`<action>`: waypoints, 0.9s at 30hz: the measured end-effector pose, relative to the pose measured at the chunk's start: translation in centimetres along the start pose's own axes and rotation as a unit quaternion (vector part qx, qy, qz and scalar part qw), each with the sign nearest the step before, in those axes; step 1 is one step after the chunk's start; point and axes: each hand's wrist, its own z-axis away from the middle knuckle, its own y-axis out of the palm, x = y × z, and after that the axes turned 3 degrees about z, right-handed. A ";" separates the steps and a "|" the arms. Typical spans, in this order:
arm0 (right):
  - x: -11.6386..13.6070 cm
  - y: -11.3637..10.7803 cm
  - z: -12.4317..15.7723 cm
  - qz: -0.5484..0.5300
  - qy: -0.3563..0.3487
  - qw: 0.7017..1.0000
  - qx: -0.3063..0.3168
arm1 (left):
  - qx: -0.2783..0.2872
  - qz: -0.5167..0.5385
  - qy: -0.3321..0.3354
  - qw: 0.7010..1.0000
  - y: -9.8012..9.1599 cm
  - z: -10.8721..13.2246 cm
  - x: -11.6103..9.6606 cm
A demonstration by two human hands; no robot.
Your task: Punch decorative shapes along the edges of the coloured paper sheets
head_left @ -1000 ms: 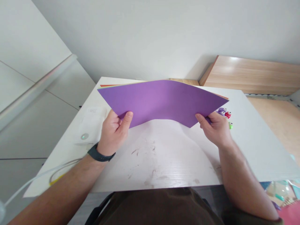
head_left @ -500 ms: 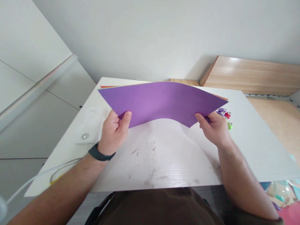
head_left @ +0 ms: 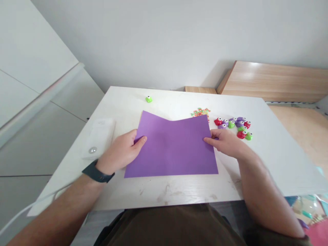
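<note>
Both hands grip a purple sheet of paper by its side edges, low over the white table. My left hand pinches the left edge with the thumb on top. On the opposite edge, my right hand does the same, its fingers partly hidden beneath. The sheet sags in the middle of its far edge, while its near edge looks straight and close to the tabletop. Just right of my right hand lie several red, green and purple toys with googly eyes. Small colourful pieces show past the sheet's far right corner.
A single green toy sits at the back of the white table. At the left lie a translucent white case and a white cable. Wooden boards stand at the right by the wall.
The purple paper has come down from raised and upright to nearly flat, closer to me. Coloured sheets behind it no longer show. The toys and small pieces have come into view.
</note>
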 end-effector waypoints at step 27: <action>1.2 1.2 0.2 0.035 0.008 0.996 0.084 | 0.045 -0.139 0.300 0.943 11.1 -5.0 -6.6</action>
